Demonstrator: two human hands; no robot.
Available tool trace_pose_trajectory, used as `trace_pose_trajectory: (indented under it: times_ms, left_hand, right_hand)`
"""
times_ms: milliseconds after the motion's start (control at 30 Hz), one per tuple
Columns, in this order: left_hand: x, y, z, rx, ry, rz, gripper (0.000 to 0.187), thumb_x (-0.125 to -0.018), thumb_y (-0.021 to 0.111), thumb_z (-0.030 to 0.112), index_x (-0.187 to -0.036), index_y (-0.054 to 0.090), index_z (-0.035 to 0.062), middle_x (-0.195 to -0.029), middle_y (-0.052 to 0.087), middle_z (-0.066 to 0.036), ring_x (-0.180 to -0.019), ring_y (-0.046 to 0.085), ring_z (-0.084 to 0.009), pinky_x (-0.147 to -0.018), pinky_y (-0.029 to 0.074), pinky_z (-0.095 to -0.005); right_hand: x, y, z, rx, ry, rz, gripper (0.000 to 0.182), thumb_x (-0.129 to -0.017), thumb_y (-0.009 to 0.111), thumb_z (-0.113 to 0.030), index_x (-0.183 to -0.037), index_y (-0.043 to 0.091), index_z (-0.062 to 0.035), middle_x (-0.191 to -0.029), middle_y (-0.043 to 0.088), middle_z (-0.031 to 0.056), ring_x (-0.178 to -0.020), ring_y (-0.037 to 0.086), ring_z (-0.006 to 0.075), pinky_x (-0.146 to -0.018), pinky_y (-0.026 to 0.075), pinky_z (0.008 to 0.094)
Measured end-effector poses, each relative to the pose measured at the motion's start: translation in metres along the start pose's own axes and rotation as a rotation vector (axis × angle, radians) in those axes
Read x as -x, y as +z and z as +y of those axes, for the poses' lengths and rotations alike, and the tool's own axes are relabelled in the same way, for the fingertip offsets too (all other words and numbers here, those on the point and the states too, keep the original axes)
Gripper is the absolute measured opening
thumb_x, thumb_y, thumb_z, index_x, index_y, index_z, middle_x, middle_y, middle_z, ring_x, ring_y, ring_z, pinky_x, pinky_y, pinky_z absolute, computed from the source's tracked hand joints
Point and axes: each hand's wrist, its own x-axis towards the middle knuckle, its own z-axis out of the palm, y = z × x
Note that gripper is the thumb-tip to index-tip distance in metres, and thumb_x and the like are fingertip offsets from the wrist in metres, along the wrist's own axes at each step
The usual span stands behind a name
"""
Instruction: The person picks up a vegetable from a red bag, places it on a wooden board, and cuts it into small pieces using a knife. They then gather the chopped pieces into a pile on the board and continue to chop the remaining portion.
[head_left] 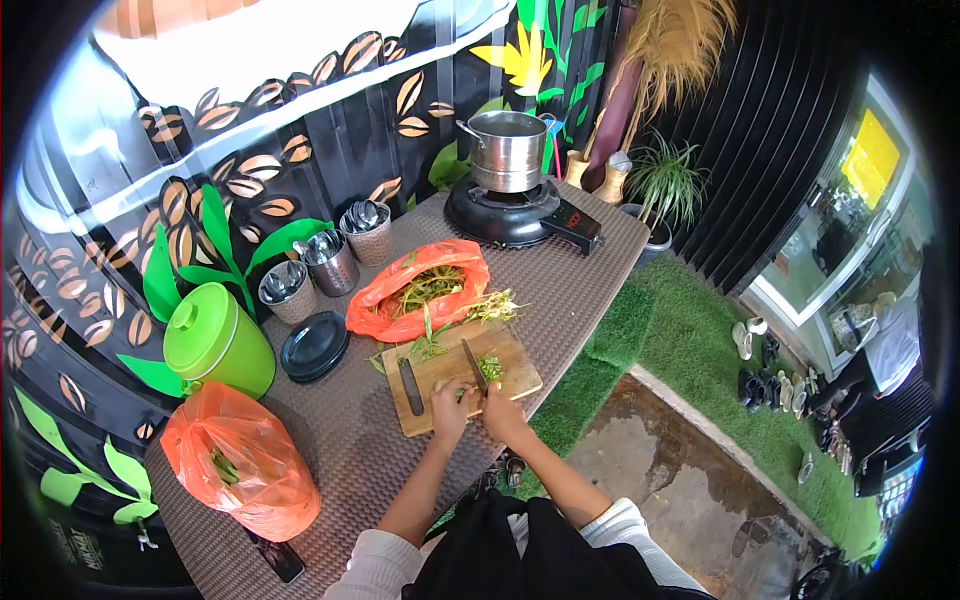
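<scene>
Right hand [503, 414]: gripping one knife [471, 355].
Left hand [450, 404]: fingers curled; contents unclear.
Greens [490, 368]: one pile, board's [519, 378] two o'clock.
Orange bags [245, 465]: two, eleven and eight o'clock.
Cups [335, 273]: three, ten o'clock.

Your knife [472, 360] has a smooth metal blade, your cutting board [518, 376] is pale wood with a fairly smooth, matt face, and the bench [560, 292] has a rough-looking top with a woven texture. Around you, the open bag [385, 313] and the bulging bag [275, 485] are thin, crinkled, glossy plastic, the lidded bucket [215, 345] looks like smooth, shiny plastic, and the plates [316, 345] are dark and glossy. You also have a polished metal pot [507, 162], a shiny black stove [485, 222] and textured metal cups [331, 272], while your sleeves [383, 562] are matt cloth.
</scene>
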Motion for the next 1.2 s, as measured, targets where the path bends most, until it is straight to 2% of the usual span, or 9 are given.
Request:
trace_pose_trajectory:
  times_ms: [300,367,433,533,700,933,1033,1100,1200]
  left_hand:
    - [0.004,0.0,0.016,-0.141,0.035,0.015,0.026,-0.081,0.063,0.011,-0.107,0.059,0.0112,-0.09,0.067,-0.003,-0.093,0.055,-0.0246,-0.086,0.036,-0.0375]
    - [0.005,0.002,0.014,-0.143,0.038,0.016,0.026,-0.08,0.063,0.01,-0.106,0.059,0.011,-0.09,0.067,-0.003,-0.093,0.055,-0.025,-0.086,0.036,-0.0378]
    - [0.006,0.003,0.008,-0.15,0.043,0.016,0.026,-0.08,0.063,0.009,-0.105,0.059,0.0108,-0.09,0.067,-0.003,-0.093,0.055,-0.0254,-0.087,0.036,-0.0382]
    - [0.006,0.002,0.004,-0.146,0.031,0.04,0.022,-0.08,0.062,0.01,-0.102,0.06,0.0082,-0.092,0.066,-0.003,-0.096,0.053,-0.0272,-0.088,0.036,-0.0392]
    - [0.005,-0.001,0.008,-0.004,0.001,0.029,0.014,-0.079,0.064,0.011,-0.092,0.062,0.0061,-0.091,0.067,-0.004,-0.094,0.054,-0.0275,-0.088,0.037,-0.0391]
    - [0.0,-0.008,-0.004,-0.041,0.043,-0.058,0.015,-0.078,0.066,0.011,-0.092,0.063,0.0053,-0.088,0.067,-0.005,-0.093,0.055,-0.0289,-0.087,0.039,-0.0401]
    - [-0.004,-0.012,-0.012,0.036,0.11,-0.112,0.017,-0.076,0.068,0.007,-0.092,0.064,0.0034,-0.089,0.068,-0.007,-0.084,0.06,-0.0252,-0.078,0.045,-0.0369]
    - [-0.006,-0.006,-0.018,0.268,-0.032,-0.081,0.021,-0.071,0.071,0.0,-0.091,0.064,0.0018,-0.086,0.069,-0.008,-0.073,0.063,-0.0175,-0.065,0.049,-0.0311]
    - [-0.011,0.0,-0.026,0.545,-0.14,-0.088,0.025,-0.067,0.073,-0.003,-0.091,0.064,0.0001,-0.086,0.069,-0.008,-0.07,0.063,-0.0122,-0.06,0.049,-0.027]
  right_hand:
    - [0.011,0.009,-0.013,0.063,-0.008,0.058,0.03,-0.089,0.049,-0.018,-0.109,0.038,0.0014,-0.082,0.064,0.0273,-0.08,0.065,0.042,-0.07,0.053,0.0497]
    - [0.005,0.005,-0.015,0.077,0.003,0.071,0.029,-0.087,0.051,-0.015,-0.107,0.038,0.0004,-0.081,0.065,0.0268,-0.078,0.067,0.0391,-0.068,0.055,0.0471]
    - [-0.004,-0.003,-0.016,0.058,-0.008,0.01,0.032,-0.089,0.05,-0.02,-0.109,0.039,0.0026,-0.082,0.064,0.0279,-0.082,0.064,0.0443,-0.071,0.051,0.0515]
    - [-0.005,-0.013,-0.007,0.027,-0.11,-0.027,0.032,-0.089,0.049,-0.019,-0.11,0.039,0.0028,-0.082,0.064,0.0281,-0.083,0.064,0.0438,-0.072,0.052,0.0512]
    - [0.015,-0.001,-0.011,0.027,-0.039,0.02,0.033,-0.088,0.051,-0.017,-0.11,0.038,0.0041,-0.085,0.064,0.0283,-0.084,0.064,0.0437,-0.073,0.051,0.0513]
    - [0.0,-0.007,-0.018,0.066,-0.029,0.01,0.033,-0.089,0.047,-0.015,-0.115,0.037,0.0033,-0.087,0.065,0.0267,-0.083,0.066,0.0396,-0.071,0.053,0.0483]
    - [-0.001,-0.005,-0.007,0.033,-0.085,-0.01,0.032,-0.088,0.047,-0.013,-0.114,0.037,0.0032,-0.086,0.065,0.0265,-0.084,0.066,0.0401,-0.07,0.054,0.0475]
    - [0.013,0.004,-0.013,0.073,-0.013,0.002,0.031,-0.089,0.047,-0.014,-0.113,0.038,0.0028,-0.086,0.065,0.0266,-0.083,0.065,0.0412,-0.07,0.054,0.0482]
    - [0.012,0.016,-0.018,0.076,0.069,0.033,0.031,-0.091,0.045,-0.019,-0.113,0.037,0.0018,-0.085,0.064,0.0278,-0.082,0.064,0.044,-0.071,0.052,0.0514]
